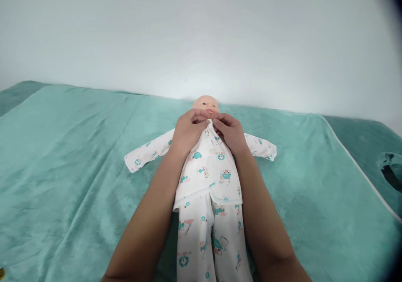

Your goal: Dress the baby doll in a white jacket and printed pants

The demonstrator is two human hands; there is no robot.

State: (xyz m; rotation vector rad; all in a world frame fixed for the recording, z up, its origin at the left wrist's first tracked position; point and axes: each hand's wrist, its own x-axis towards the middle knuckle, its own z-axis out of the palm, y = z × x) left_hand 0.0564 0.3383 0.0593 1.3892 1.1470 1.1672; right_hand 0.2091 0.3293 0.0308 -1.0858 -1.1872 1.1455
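A baby doll (206,103) lies on its back on a teal blanket (78,156), head away from me. It wears a white top (210,169) and trousers (204,240) printed with small teal and orange figures, and the sleeves are spread to either side. My left hand (188,131) and my right hand (230,132) meet at the doll's neck. Both pinch the collar of the top just under the chin, fingers curled together. My forearms run along either side of the doll's body.
The blanket covers a wide flat surface against a plain pale wall (201,34). Its white-trimmed edge (354,164) runs down the right side, over a darker teal cover with a dark hole (391,173) in it.
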